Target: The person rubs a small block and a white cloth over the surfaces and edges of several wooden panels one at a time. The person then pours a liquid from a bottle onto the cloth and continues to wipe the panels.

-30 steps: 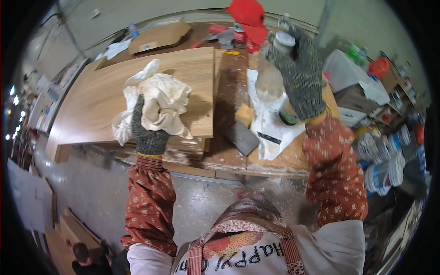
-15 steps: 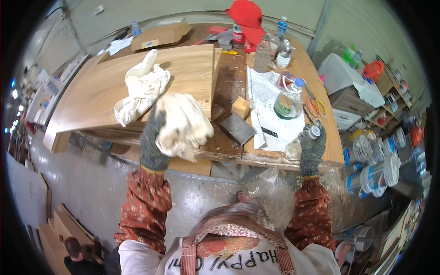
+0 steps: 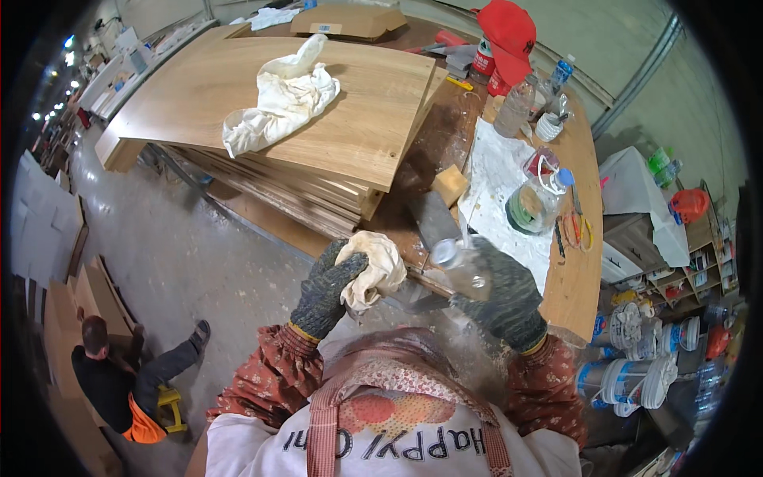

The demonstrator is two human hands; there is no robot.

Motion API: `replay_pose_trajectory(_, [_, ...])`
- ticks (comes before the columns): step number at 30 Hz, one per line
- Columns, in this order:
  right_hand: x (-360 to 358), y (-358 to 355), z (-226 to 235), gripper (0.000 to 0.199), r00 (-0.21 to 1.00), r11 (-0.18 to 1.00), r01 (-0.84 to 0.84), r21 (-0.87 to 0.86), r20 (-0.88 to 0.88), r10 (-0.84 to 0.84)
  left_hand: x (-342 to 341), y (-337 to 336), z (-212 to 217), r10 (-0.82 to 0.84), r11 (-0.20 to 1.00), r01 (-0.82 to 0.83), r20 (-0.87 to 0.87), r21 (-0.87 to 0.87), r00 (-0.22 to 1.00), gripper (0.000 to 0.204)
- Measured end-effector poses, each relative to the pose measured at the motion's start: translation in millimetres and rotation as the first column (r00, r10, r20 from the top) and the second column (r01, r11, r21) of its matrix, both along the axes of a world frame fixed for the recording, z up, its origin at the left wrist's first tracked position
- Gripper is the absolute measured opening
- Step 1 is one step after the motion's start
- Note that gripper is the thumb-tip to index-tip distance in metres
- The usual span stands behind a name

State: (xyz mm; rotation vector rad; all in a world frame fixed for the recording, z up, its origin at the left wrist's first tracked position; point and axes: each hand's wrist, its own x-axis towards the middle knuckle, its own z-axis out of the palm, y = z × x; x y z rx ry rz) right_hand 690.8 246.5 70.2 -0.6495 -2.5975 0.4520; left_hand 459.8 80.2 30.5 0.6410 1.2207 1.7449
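My left hand point(image 3: 324, 290), in a dark grey knit glove, is closed around a bunched cream rag point(image 3: 380, 269), held in front of the table's near edge. To its right, my right hand point(image 3: 509, 294), gloved the same way, grips a small clear plastic bottle point(image 3: 469, 274). The bottle tilts so that its whitish top points up and left toward the rag, with a gap between them. Motion blurs this hand and bottle a little. Another white cloth point(image 3: 286, 99) lies crumpled on the top wood-grain panel point(image 3: 191, 87) of a stack.
A wooden block point(image 3: 451, 185) and a dark grey slab point(image 3: 433, 219) lie beyond my hands. On the right stand a large blue-capped bottle point(image 3: 544, 199), scissors point(image 3: 584, 226), a clear bottle point(image 3: 515, 110) and a red cap point(image 3: 509, 36). A person point(image 3: 107, 381) sits low at lower left.
My right hand has lifted the small bottle off the table and brought it left toward my body. My left hand has drawn the rag back off the panels, gathering it tighter. The view has turned.
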Motion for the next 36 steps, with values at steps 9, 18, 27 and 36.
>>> replay_pose_trajectory(9, [-54.9, -19.8, 50.6, 0.05, 0.899, 0.848, -0.34, 0.407, 0.406, 0.166, 29.6, 3.9, -0.7, 0.038, 0.999, -0.049, 0.336, 0.024, 0.941, 0.037])
replay_pose_trajectory(18, [-83.1, -40.7, 59.4, 0.041, 0.784, 0.659, -0.553, 0.509, 0.585, 0.206, 45.4, -8.0, 0.5, 0.155, 0.988, -0.154, 0.028, -0.032, 0.987, 0.055])
replay_pose_trajectory(27, [-77.2, -12.6, 75.3, 0.049, 0.862, 0.835, -0.495, 0.24, 0.259, 0.437, 28.3, -5.6, 43.1, 0.212, 0.955, -0.235, 0.141, 0.18, 0.967, 0.052])
replay_pose_trajectory(36, [-136.7, 60.4, 87.2, 0.066, 0.892, 0.923, -0.384, -0.041, -0.273, 0.359, 24.9, 18.2, 48.7, 0.499, 0.797, -0.513, 0.13, 0.319, 0.857, 0.05])
